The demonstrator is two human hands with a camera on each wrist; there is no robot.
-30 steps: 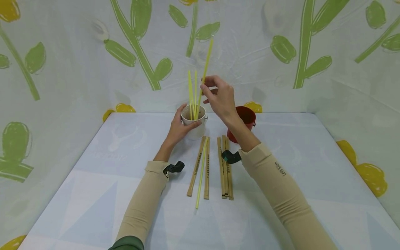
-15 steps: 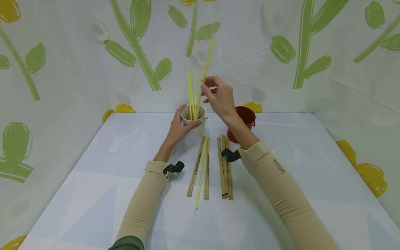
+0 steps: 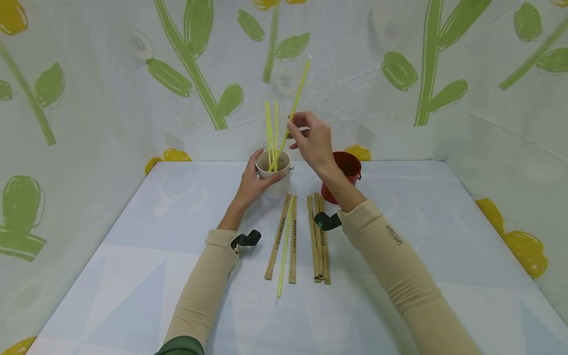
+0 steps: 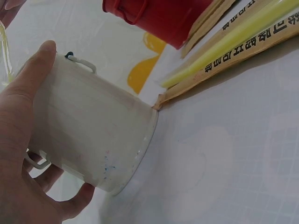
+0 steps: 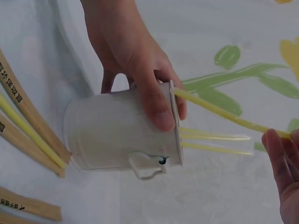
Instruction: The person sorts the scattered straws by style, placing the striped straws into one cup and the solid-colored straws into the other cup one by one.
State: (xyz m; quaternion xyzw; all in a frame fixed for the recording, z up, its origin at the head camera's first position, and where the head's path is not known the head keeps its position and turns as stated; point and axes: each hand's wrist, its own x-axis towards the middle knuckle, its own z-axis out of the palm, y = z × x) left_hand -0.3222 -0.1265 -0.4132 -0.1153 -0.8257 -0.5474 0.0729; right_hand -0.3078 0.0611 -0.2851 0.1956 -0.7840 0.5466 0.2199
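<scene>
At my right hand [image 3: 316, 140] the thumb and fingertips are nearly closed together, and they pinch one yellow straw [image 3: 301, 91] at about its middle. The upper part of this straw leans above the fingers to the right, and its lower part goes down below them into the mouth of the white bucket [image 3: 278, 189]. My left hand [image 3: 254, 183] is curled around this bucket, with the thumb on the near wall just under the rim and the fingers at the far side. Other yellow straws [image 3: 268, 128] stand in the bucket, near the right fingertips but apart from them. Nearer to me on the table [image 3: 133, 276], one loose yellow straw [image 3: 285, 251] lies between two brown paper wrappers [image 3: 293, 246]. To the right I see a group of similar wrappers [image 3: 325, 246]. The red bucket [image 3: 350, 165] stands behind my right forearm, which covers it partly.
</scene>
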